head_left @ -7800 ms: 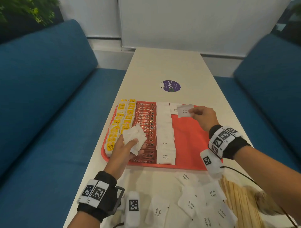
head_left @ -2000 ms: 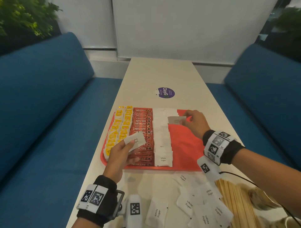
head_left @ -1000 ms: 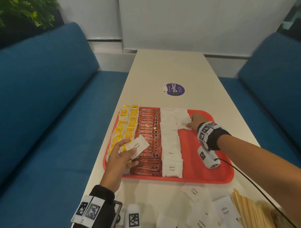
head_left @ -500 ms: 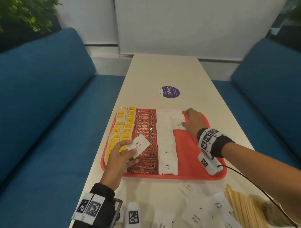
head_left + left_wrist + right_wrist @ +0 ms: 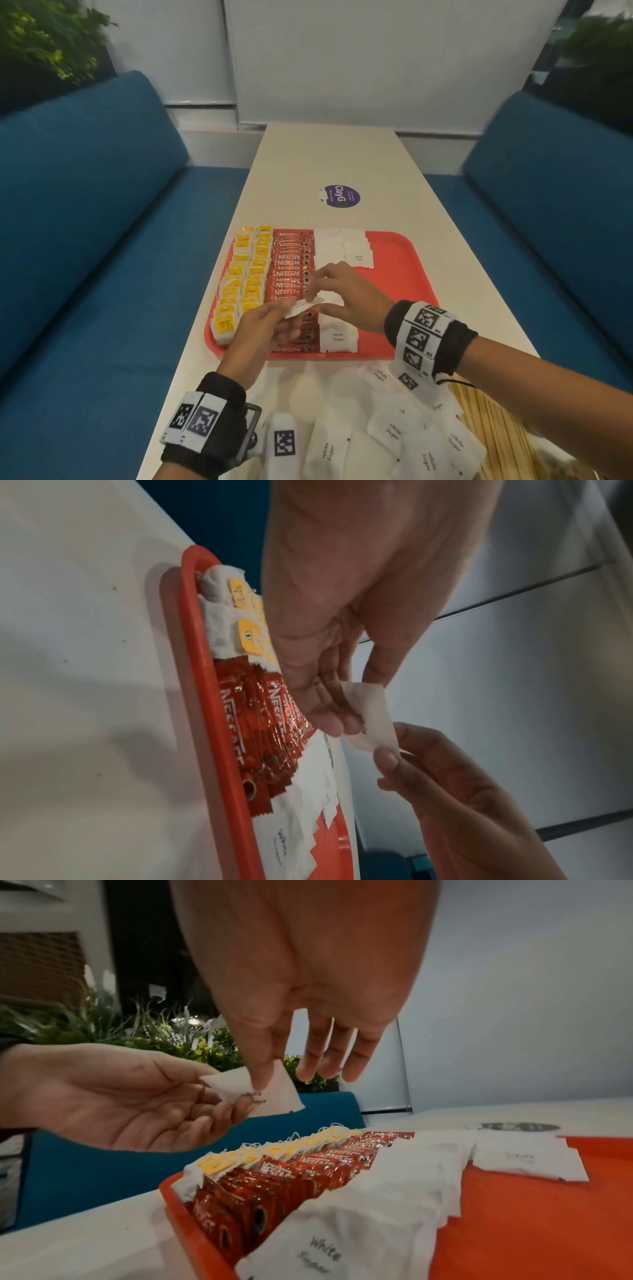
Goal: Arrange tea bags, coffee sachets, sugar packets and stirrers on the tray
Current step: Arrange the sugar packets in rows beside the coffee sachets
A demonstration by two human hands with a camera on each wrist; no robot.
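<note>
White table [image 5: 329, 154] – red tray [image 5: 404, 274], loose sugar pkts [image 5: 390, 431], stirrers [image 5: 486, 425], purple sticker [image 5: 342, 196].

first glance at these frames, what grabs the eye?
The red tray in the middle of the table, packed in neat columns: yellow tea bags on the left, red coffee sachets next, white sugar packets beside them. Above it, the left hand and right hand both pinch one sugar packet. Loose sugar packets and wooden stirrers lie on the table's near end.

bare right part of red tray [image 5: 400, 274], far table [image 5: 342, 154] open, loose sugar packets [image 5: 390, 428] crowding near edge
</note>
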